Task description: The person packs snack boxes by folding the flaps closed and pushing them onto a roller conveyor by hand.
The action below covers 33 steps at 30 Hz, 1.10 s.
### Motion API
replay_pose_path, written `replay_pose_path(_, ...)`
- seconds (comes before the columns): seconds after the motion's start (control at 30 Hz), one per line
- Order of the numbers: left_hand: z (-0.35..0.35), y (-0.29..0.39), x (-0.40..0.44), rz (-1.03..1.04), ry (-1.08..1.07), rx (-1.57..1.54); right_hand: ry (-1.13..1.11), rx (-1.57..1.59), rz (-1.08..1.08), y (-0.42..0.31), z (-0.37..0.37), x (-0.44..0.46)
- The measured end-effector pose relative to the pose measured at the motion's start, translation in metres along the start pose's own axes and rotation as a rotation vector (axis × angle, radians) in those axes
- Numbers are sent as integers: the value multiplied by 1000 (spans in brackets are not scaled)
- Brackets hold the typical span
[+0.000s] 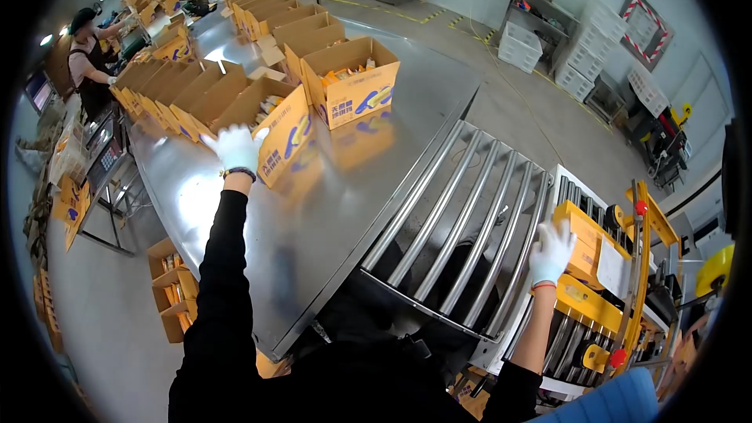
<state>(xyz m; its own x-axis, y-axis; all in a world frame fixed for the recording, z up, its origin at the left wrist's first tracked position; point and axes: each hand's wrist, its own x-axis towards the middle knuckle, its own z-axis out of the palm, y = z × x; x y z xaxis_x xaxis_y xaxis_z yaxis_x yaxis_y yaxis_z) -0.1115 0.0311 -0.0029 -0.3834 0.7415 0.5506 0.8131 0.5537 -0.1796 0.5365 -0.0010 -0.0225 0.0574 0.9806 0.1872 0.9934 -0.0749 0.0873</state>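
My left hand (235, 149), in a white glove, reaches over the metal table (290, 258) to the near side of an open cardboard box (288, 141) with wrapped packets inside. Its thumb and fingers are spread at the box edge; whether they touch the cardboard is unclear. Off to the right, my right hand (551, 252), also gloved, lies against the near end of a closed carton (583, 247), fingers stretched out. That carton sits between the yellow guides of a sealing machine (583, 299).
Another filled open box (350, 82) stands behind, beside rows of open cartons (176, 94). A roller conveyor (462, 223) links table and machine. Boxes of packets (174, 290) are stacked on the floor at left. A co-worker (88, 63) stands far left; white crates (587, 51) are stacked at the back right.
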Motion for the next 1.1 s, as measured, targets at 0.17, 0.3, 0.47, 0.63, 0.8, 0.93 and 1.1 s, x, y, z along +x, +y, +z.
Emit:
replay_pose_path(0.17, -48, 43, -60, 315, -221, -204, -213, 991, -376, -108, 39, -26)
replay_pose_path(0.3, -104, 29, -101, 561, -329, -907, 131, 771, -568, -181, -30, -33)
replay_pose_path(0.47, -116, 68, -90, 848, -728, -1529, -53, 699, -840, -174, -22, -42)
replay_pose_path(0.63, -85, 128, -84, 683, -832, -1375, -339, 1297, -365, -159, -27, -33)
replay_pose_path(0.8, -86, 138, -108, 709, 2, -1052, 217, 480, -587, -177, -88, 8)
replay_pose_path(0.93, -34, 126, -133, 94, -154, -1280, 202, 532, -651, -198, -71, -21)
replay_pose_path(1.1, -55, 156, -104, -37, -945, -1839, 77, 430, -565, -170, -41, -73)
